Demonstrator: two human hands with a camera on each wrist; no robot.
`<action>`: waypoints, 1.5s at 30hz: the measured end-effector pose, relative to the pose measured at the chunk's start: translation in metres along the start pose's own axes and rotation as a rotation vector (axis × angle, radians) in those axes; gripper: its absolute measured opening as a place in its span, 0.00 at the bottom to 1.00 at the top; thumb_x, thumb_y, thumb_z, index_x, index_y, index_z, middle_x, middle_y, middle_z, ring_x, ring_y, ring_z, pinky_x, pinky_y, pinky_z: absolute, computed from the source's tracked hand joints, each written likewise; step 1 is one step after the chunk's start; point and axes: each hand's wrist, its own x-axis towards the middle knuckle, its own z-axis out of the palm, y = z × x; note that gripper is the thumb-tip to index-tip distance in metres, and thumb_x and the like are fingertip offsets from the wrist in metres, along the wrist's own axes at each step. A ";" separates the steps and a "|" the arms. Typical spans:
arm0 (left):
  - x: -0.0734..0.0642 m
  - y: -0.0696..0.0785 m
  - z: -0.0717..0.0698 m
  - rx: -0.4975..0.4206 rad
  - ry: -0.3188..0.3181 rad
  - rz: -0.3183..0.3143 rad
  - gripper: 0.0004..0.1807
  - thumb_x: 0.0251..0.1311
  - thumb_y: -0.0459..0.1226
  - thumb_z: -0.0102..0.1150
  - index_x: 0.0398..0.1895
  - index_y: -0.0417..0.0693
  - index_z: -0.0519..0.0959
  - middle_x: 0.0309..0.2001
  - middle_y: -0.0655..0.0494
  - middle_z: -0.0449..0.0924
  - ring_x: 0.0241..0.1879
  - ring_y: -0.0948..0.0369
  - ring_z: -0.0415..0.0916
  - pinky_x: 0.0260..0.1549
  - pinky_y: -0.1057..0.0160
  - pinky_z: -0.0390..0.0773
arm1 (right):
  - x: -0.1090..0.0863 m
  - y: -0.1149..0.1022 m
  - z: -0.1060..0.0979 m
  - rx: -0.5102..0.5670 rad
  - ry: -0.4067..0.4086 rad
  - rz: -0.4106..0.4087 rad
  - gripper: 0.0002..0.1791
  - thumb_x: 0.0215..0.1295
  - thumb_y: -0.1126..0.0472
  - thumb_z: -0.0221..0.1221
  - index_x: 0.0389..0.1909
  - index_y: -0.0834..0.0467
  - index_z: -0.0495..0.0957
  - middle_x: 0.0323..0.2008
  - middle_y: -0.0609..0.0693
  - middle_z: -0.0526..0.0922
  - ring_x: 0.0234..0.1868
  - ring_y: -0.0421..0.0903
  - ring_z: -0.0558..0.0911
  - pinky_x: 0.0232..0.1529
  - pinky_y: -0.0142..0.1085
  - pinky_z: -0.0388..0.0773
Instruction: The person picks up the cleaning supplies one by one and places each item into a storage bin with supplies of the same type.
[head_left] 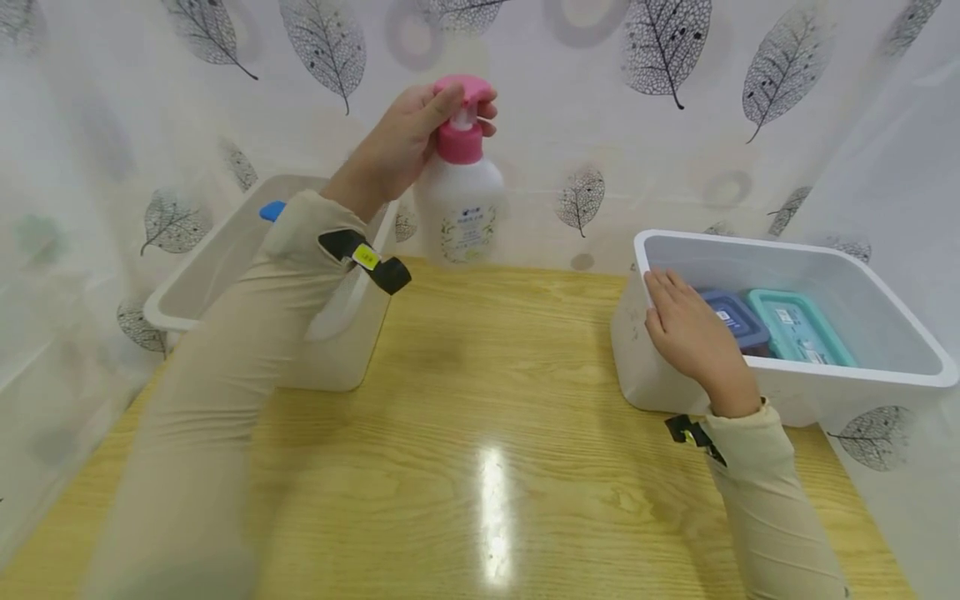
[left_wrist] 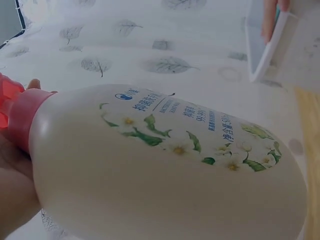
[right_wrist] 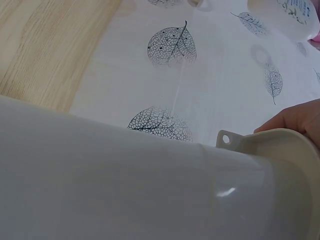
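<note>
Held up above the table is a white pump bottle [head_left: 461,208] with a pink pump head [head_left: 459,143], upright in the head view. My left hand [head_left: 405,137] grips it around the pump and neck. Its label [left_wrist: 190,135] shows white flowers, green leaves and blue print. On the right, my right hand [head_left: 693,333] holds the near-left rim of a white plastic bin [head_left: 847,379], fingers over the edge. Inside that bin lie a dark blue lidded box [head_left: 738,317] and a teal lidded box [head_left: 798,325]. The right wrist view is mostly the bin's outer wall [right_wrist: 125,185].
Behind my left forearm stands another white bin [head_left: 352,342], with a blue item [head_left: 272,210] showing inside; the forearm hides part of it. Both bins stand on a wood-grain table [head_left: 465,375]. A pale leaf-print sheet [head_left: 525,167] hangs behind and at the sides.
</note>
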 end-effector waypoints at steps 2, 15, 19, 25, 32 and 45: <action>-0.004 0.003 -0.008 -0.003 0.026 0.003 0.20 0.72 0.40 0.37 0.54 0.35 0.72 0.43 0.51 0.76 0.50 0.56 0.74 0.59 0.65 0.72 | 0.001 0.000 0.000 0.002 -0.004 -0.002 0.30 0.72 0.61 0.34 0.70 0.72 0.47 0.70 0.71 0.52 0.72 0.67 0.50 0.71 0.56 0.49; -0.033 0.010 -0.060 -0.084 0.155 0.030 0.15 0.69 0.42 0.46 0.48 0.41 0.75 0.42 0.53 0.76 0.47 0.58 0.74 0.53 0.65 0.74 | 0.001 0.000 -0.001 0.000 -0.011 -0.010 0.29 0.72 0.61 0.34 0.70 0.72 0.48 0.69 0.72 0.52 0.72 0.67 0.50 0.72 0.55 0.48; -0.041 0.009 -0.075 -0.035 0.181 0.020 0.16 0.67 0.45 0.47 0.48 0.43 0.76 0.44 0.53 0.75 0.49 0.58 0.73 0.51 0.67 0.75 | 0.001 0.000 -0.001 -0.003 -0.008 -0.010 0.29 0.72 0.62 0.35 0.70 0.72 0.48 0.69 0.72 0.53 0.72 0.67 0.50 0.72 0.55 0.49; -0.051 0.007 -0.096 0.082 0.239 -0.013 0.18 0.68 0.47 0.45 0.50 0.45 0.74 0.45 0.55 0.75 0.51 0.60 0.72 0.46 0.72 0.76 | 0.000 0.000 0.001 -0.003 -0.008 -0.016 0.29 0.72 0.61 0.34 0.70 0.72 0.48 0.69 0.72 0.53 0.71 0.67 0.50 0.71 0.56 0.49; -0.055 0.003 -0.113 0.036 0.312 -0.059 0.17 0.66 0.47 0.49 0.48 0.45 0.75 0.44 0.56 0.76 0.50 0.62 0.72 0.56 0.68 0.71 | 0.000 0.000 0.001 0.001 -0.001 -0.015 0.29 0.72 0.61 0.33 0.70 0.72 0.48 0.69 0.72 0.52 0.71 0.67 0.50 0.71 0.56 0.49; -0.062 -0.019 -0.137 0.012 0.358 -0.180 0.16 0.66 0.44 0.51 0.52 0.45 0.72 0.44 0.58 0.76 0.53 0.62 0.68 0.69 0.67 0.59 | 0.000 0.003 0.002 -0.003 0.008 -0.031 0.29 0.72 0.61 0.33 0.70 0.72 0.47 0.69 0.72 0.53 0.71 0.67 0.50 0.71 0.56 0.49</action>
